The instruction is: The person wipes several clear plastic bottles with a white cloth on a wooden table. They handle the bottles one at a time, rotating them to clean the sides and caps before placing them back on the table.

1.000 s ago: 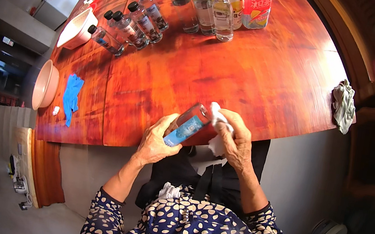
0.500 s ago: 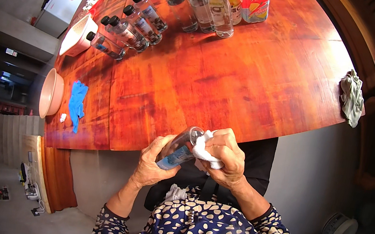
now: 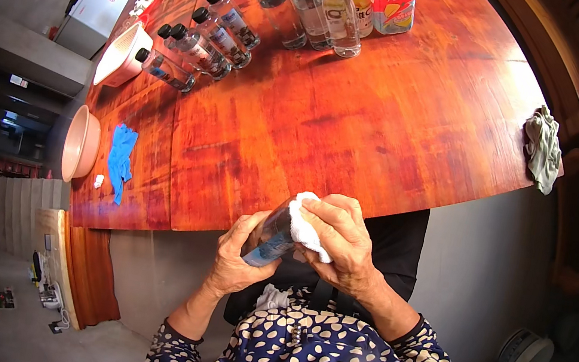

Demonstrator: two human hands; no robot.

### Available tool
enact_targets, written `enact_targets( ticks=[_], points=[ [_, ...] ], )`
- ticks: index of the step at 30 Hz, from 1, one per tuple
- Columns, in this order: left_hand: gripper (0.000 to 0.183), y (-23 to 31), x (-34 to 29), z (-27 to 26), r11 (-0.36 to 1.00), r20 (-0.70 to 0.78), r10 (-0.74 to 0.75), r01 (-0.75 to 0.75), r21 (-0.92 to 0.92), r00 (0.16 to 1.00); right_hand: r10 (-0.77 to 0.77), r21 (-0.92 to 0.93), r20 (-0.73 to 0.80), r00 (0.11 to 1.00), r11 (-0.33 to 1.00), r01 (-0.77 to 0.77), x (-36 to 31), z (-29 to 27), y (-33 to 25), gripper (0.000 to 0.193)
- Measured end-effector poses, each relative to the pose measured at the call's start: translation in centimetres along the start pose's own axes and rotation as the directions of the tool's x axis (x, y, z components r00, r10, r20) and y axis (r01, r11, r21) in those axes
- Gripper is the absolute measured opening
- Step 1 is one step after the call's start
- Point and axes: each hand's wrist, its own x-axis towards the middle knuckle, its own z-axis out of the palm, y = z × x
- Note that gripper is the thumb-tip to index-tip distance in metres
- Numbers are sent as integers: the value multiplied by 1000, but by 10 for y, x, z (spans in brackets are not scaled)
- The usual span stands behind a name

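A clear plastic bottle (image 3: pixel 270 242) with a blue label lies tilted in front of me at the table's near edge. My left hand (image 3: pixel 236 254) is wrapped round its lower left part. My right hand (image 3: pixel 341 238) presses a white cloth (image 3: pixel 305 225) over the bottle's upper end, which the cloth now covers. On the wooden table (image 3: pixel 298 129), several dark-capped bottles (image 3: pixel 207 53) stand at the back left. A bottle with a blue cap (image 3: pixel 341 22) stands at the far side among other clear bottles.
A blue cloth or glove (image 3: pixel 120 162) lies at the left, beside a pink basin (image 3: pixel 83 144). Behind it is a pink basket (image 3: pixel 121 56). A red-labelled pack of bottles (image 3: pixel 392 0) stands far back. A grey-green rag (image 3: pixel 543 149) hangs at the right edge.
My right hand has shifted the white cloth from beside the bottle's end to over it, hiding the end. My left hand keeps its hold; the bottle has barely moved.
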Motion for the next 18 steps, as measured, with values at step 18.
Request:
enact_targets(
  ticks=[18],
  points=[
    [85, 27, 12, 17, 426, 409, -368, 543, -724, 835, 474, 486, -83, 876, 787, -380, -14, 25, 12, 49]
  ],
)
